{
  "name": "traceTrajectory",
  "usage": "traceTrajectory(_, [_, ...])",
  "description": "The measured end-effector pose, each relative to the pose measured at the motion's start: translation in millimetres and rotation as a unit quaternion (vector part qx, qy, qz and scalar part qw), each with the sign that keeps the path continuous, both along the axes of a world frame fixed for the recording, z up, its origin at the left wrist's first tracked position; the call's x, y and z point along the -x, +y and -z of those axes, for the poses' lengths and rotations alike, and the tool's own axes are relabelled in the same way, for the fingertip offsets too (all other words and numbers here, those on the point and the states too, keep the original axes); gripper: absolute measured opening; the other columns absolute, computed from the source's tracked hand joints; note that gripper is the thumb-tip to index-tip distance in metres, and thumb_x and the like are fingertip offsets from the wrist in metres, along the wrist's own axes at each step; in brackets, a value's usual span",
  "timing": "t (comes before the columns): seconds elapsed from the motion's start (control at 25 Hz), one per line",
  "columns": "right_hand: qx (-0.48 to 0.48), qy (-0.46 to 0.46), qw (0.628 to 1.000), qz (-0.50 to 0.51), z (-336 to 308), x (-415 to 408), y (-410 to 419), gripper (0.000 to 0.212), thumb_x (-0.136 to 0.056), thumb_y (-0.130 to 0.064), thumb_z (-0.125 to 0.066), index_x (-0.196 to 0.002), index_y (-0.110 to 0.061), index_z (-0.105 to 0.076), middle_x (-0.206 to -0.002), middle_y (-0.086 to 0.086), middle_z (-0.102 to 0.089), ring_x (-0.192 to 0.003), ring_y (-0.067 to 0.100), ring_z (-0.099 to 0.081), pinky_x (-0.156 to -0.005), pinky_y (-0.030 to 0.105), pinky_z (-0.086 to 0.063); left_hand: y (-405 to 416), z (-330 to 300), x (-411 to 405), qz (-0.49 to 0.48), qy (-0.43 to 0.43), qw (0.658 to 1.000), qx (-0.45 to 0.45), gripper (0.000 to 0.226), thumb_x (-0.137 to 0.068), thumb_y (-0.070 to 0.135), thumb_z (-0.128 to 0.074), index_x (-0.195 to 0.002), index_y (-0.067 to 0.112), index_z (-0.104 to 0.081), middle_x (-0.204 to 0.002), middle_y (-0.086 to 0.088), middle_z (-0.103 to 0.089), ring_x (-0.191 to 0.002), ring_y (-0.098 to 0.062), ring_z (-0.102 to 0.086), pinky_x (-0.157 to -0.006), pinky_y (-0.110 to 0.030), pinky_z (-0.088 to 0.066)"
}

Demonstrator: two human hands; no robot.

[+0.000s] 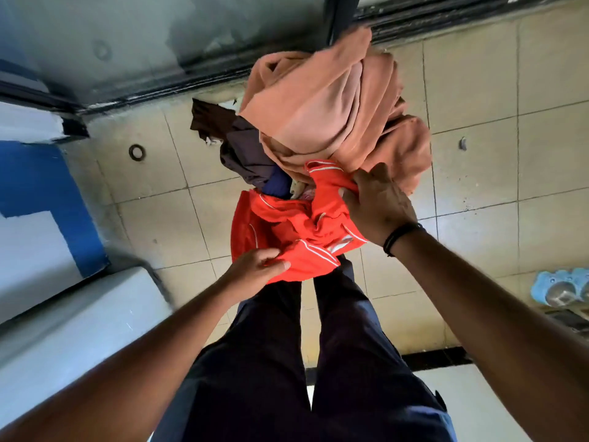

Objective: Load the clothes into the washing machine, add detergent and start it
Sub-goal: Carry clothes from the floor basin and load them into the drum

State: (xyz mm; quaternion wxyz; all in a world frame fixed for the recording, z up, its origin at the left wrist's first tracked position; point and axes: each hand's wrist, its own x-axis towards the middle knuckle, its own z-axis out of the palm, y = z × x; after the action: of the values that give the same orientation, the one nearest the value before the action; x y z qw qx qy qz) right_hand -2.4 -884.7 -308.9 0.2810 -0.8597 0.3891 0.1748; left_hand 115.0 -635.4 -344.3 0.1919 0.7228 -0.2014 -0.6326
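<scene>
A heap of clothes lies on the tiled floor in front of my feet. On top is a large peach cloth (pixel 331 106). Beneath it show a dark brown garment (pixel 242 145) and a bit of blue fabric. Nearest me is a red garment (pixel 287 224) with white piping. My left hand (pixel 255 266) pinches its near edge between thumb and fingers. My right hand (pixel 376 205), a black band on its wrist, grips the garment's far right side, fingers buried in the folds. The white washing machine (pixel 73 323) stands at my left, only its top corner in view.
A blue and white surface (pixel 41 199) lies left of the pile, above the machine. A dark door frame (pixel 287 62) runs along the far floor edge. A round floor drain (pixel 137 152) sits left of the clothes. Light blue slippers (pixel 561 285) lie at the right edge.
</scene>
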Motion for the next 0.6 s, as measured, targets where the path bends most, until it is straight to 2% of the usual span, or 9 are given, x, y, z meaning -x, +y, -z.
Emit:
traceTrajectory(0.04, [0.031,0.004,0.999,-0.011,-20.7,-7.3,0.5,0.035,-0.1,-0.038,-0.051,-0.114,-0.007,-0.057,-0.119,0.022,-0.05,-0.108,0.044,-0.051,-0.082,0.047,-0.044,-0.2,-19.9,-1.5,-0.018,-0.015,0.999,0.025,0.033,-0.086,0.048,-0.059,-0.075,0.018,-0.061,-0.068,0.01,-0.05,-0.065,-0.006,-0.046,-0.064,-0.031,-0.035])
traceTrajectory(0.12, [0.078,-0.023,0.996,-0.034,-61.9,-23.3,2.0,0.035,-0.1,-0.04,-0.048,-0.107,-0.007,-0.057,-0.11,0.021,-0.057,-0.108,0.042,-0.051,-0.083,0.049,-0.044,-1.7,-56.2,-3.2,-0.047,-0.041,0.997,0.049,0.029,-0.085,0.049,-0.057,-0.077,0.024,-0.067,-0.072,0.011,-0.058,-0.068,-0.006,-0.052,-0.068,-0.032,-0.04])
traceTrajectory(0.2, [0.1,-0.098,0.989,-0.053,-113.9,-38.0,5.9,0.038,-0.1,-0.043,-0.045,-0.101,-0.006,-0.057,-0.089,0.023,-0.063,-0.092,0.041,-0.059,-0.075,0.047,-0.046,-0.7,-100.9,-4.2,-0.091,-0.068,0.991,0.068,0.037,-0.078,0.054,-0.058,-0.078,0.019,-0.068,-0.076,0.009,-0.061,-0.073,-0.011,-0.056,-0.073,-0.035,-0.043])
traceTrajectory(0.28, [0.099,-0.167,0.979,-0.058,-159.0,-45.6,7.6,0.041,-0.102,-0.046,-0.043,-0.102,-0.007,-0.054,-0.075,0.02,-0.064,-0.074,0.041,-0.064,-0.066,0.044,-0.048,2.9,-142.9,-2.8,-0.196,-0.08,0.973,0.088,0.038,-0.069,0.052,-0.061,-0.074,0.014,-0.066,-0.076,0.005,-0.061,-0.077,-0.016,-0.056,-0.077,-0.037,-0.042])
traceTrajectory(0.36, [0.067,-0.145,0.987,-0.032,-193.8,-47.9,3.0,0.04,-0.103,-0.047,-0.046,-0.113,-0.009,-0.051,-0.084,0.02,-0.068,-0.08,0.041,-0.066,-0.066,0.041,-0.045,9.7,-184.2,-2.6,-0.311,-0.1,0.94,0.102,0.043,-0.062,0.046,-0.062,-0.073,0.004,-0.064,-0.071,0.002,-0.058,-0.073,-0.014,-0.052,-0.073,-0.035,-0.038])
traceTrajectory(0.44, [0.005,-0.139,0.989,0.051,-219.9,-48.3,-5.3,0.036,-0.095,-0.043,-0.06,-0.114,-0.015,-0.047,-0.097,0.017,-0.068,-0.09,0.039,-0.065,-0.069,0.04,-0.044,20.9,-217.1,-3.8,-0.373,-0.143,0.909,0.115,0.045,-0.064,0.045,-0.061,-0.066,0.0,-0.056,-0.064,-0.002,-0.051,-0.068,-0.014,-0.046,-0.067,-0.033,-0.034])
traceTrajectory(0.52, [-0.013,-0.26,0.96,0.105,-252.5,-46.2,-7.1,0.035,-0.086,-0.03,-0.071,-0.108,-0.021,-0.045,-0.094,0.009,-0.066,-0.084,0.03,-0.062,-0.068,0.035,-0.045,41.7,-240.8,-7.0,-0.44,-0.181,0.866,0.153,0.044,-0.069,0.046,-0.061,-0.063,0.003,-0.056,-0.063,-0.004,-0.05,-0.068,-0.018,-0.046,-0.068,-0.034,-0.034])
traceTrajectory(0.56, [0.003,-0.318,0.945,0.079,-264.8,-43.5,-7.3,0.035,-0.083,-0.023,-0.072,-0.107,-0.023,-0.046,-0.093,0.006,-0.066,-0.081,0.026,-0.061,-0.069,0.033,-0.045,50.8,-248.8,-9.7,-0.481,-0.188,0.841,0.164,0.038,-0.072,0.044,-0.062,-0.064,0.007,-0.059,-0.064,-0.004,-0.053,-0.07,-0.02,-0.048,-0.07,-0.036,-0.037])
traceTrajectory(0.6, [0.013,-0.334,0.942,0.022,-271.9,-41.7,-9.5,0.036,-0.082,-0.017,-0.07,-0.108,-0.025,-0.047,-0.093,0.005,-0.067,-0.081,0.025,-0.061,-0.071,0.032,-0.046,60.2,-253.2,-12.1,-0.513,-0.191,0.819,0.171,0.032,-0.078,0.04,-0.064,-0.066,0.011,-0.063,-0.066,-0.003,-0.056,-0.073,-0.022,-0.051,-0.075,-0.038,-0.04])
